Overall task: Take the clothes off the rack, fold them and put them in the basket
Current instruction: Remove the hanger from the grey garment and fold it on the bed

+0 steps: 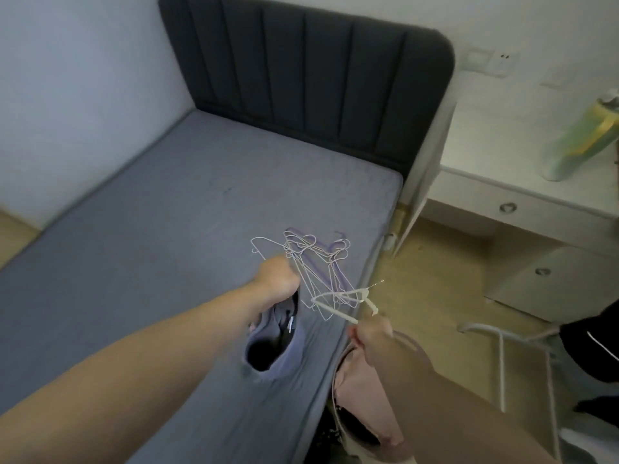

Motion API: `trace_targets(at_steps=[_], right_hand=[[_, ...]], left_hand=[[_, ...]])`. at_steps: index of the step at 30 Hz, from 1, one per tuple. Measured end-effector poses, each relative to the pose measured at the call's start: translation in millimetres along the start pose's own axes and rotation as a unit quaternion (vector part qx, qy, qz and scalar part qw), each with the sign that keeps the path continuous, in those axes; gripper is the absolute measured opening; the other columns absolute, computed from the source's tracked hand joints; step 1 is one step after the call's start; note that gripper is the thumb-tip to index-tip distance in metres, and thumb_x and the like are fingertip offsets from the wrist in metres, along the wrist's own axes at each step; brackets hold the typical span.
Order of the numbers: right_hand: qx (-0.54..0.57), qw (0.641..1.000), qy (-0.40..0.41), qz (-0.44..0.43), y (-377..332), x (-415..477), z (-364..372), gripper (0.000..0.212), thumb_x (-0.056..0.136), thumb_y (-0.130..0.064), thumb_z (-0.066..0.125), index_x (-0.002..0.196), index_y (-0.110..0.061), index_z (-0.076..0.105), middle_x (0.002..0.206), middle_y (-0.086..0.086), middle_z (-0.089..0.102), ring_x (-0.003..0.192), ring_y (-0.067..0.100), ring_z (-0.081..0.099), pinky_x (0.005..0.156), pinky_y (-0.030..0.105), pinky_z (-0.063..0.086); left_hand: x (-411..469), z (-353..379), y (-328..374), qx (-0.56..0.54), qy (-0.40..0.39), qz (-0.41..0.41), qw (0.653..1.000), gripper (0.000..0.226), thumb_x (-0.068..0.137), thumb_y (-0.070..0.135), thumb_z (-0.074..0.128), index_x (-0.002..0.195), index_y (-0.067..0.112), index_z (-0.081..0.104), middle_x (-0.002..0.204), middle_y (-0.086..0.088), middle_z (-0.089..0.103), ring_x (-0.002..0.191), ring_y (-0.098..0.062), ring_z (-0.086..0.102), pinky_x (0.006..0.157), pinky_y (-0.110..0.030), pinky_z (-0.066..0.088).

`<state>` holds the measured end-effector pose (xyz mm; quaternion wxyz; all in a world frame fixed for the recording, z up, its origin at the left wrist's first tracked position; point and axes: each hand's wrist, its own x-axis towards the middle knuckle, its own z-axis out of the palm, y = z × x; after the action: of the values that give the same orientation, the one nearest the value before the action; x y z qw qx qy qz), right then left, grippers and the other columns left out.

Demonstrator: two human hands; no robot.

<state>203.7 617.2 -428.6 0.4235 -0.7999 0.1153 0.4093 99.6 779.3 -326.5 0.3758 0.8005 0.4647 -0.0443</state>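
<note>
L hand (279, 279) grips a purple-grey garment (274, 343) over the bed (134, 229) — R hand (371, 333) pinches a white hanger (341, 303) by the hanger pile (311, 259), hands apart

Hidden under the back of the left hand (279, 279): its fingers, sunk into a purple garment (278, 346); kind of garment not readable. Blurred: right hand (370, 333) and the hanger (348, 304) pinched in it. Tangled beyond counting, at 11 o'clock of that hand: heap of hangers (318, 262). Mostly covered by the right forearm at 5 o'clock: basket (336, 396) and pink cloth (358, 386); lower part cut off by the bottom edge. Cut off by the right edge: dark garment (589, 343) at 4 o'clock; blurred green object (576, 142) at 2 o'clock, kind not clear. Too blurred for detail at 1 o'clock: wall socket (502, 58).
</note>
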Motion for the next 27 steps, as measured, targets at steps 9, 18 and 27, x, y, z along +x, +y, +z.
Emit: trace_targets(at_steps=[9,18,27], right_hand=[[0.024,0.999,-0.037,0.022,1,130,67,0.026,0.107,-0.014,0.041,0.131,-0.009,0.051,0.079,0.017,0.067,0.034,0.009,0.056,0.032,0.017,0.038],[-0.282,0.953,-0.111,0.003,-29,172,104,0.045,0.105,-0.018,0.044,0.147,-0.001,0.043,0.143,0.019,0.053,0.128,0.034,0.056,0.099,0.034,0.047],[-0.380,0.891,-0.222,-0.111,-36,114,104,0.038,0.097,-0.027,0.060,0.132,-0.013,0.060,0.128,0.013,0.063,0.117,0.033,0.060,0.087,0.031,0.046]], left_hand=[[86,35,-41,-0.023,0.021,-0.106,0.994,0.007,0.088,0.004,0.054,0.087,0.009,0.059,0.092,-0.013,0.064,0.095,-0.033,0.061,0.065,-0.027,0.038],[131,45,-70,0.021,-0.012,-0.080,0.997,0.030,0.080,-0.004,0.050,0.069,0.019,0.035,0.065,0.000,0.042,0.062,-0.019,0.037,0.050,-0.030,0.029],[113,0,-37,0.071,-0.004,0.100,0.992,0.034,0.082,0.004,0.054,0.068,0.024,0.031,0.063,0.005,0.041,0.063,-0.020,0.035,0.052,-0.025,0.030]])
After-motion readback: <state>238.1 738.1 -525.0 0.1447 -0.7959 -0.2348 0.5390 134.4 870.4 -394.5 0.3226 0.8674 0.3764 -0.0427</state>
